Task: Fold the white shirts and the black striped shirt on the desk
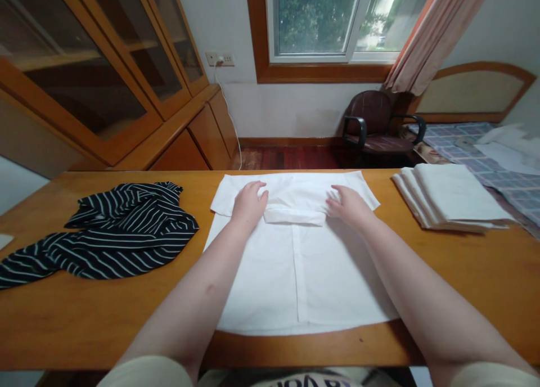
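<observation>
A white shirt (295, 269) lies flat, face down, on the wooden table (464, 274), its sleeves folded in across the back. My left hand (248, 204) rests palm down on the shirt's upper left part, fingers stretched flat. My right hand (348, 204) lies flat on the upper right part, fingers spread beside the folded collar (295, 215). Neither hand grips the cloth.
A crumpled black garment with white stripes (113, 229) lies at the table's left. A stack of folded white shirts (451, 201) sits at the right. Beyond the table are a dark armchair (375, 122), a bed (485, 151), wooden cabinets (105, 77) and a window.
</observation>
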Motion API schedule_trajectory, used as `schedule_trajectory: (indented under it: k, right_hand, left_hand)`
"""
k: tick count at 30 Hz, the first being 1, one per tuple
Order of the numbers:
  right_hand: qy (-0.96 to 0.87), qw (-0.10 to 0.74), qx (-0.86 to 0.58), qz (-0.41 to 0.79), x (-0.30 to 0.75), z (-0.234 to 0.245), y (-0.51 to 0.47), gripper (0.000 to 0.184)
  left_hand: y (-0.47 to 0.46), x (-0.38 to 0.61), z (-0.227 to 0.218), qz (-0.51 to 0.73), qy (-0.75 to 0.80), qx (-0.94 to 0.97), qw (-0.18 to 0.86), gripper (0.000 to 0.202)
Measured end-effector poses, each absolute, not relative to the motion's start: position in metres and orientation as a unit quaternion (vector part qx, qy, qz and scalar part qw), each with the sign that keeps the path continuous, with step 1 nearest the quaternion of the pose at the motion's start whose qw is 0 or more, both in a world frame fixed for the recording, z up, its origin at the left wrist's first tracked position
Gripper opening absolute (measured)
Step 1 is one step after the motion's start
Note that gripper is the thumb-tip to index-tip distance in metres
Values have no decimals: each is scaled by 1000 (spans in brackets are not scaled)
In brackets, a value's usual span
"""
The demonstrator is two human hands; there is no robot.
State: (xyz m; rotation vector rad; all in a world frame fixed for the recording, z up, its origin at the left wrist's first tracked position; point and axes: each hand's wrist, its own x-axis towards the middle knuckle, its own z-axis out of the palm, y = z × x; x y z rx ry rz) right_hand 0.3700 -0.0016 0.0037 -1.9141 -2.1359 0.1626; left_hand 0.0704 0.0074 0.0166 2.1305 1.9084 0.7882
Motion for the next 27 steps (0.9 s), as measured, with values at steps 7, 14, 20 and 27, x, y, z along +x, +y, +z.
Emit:
schedule_trajectory:
  k: [7, 14, 20, 27]
  right_hand:
    - [-805, 88, -586, -21, 337, 4, -63, 48]
    - [-808, 111, -576, -52, 330, -2, -58, 15]
    - [-813, 145, -562, -47, 332, -12, -57, 13]
    - [-793, 232, -561, -44, 338, -8, -59, 13]
  left_hand:
    - [-52, 77, 9, 163, 663, 727, 74, 15]
    - [-51, 85, -2, 112, 658, 744, 31, 14]
    - [-48, 85, -4, 182, 641, 744, 45, 10]
    - [-61, 89, 12, 221, 625, 747, 45, 10]
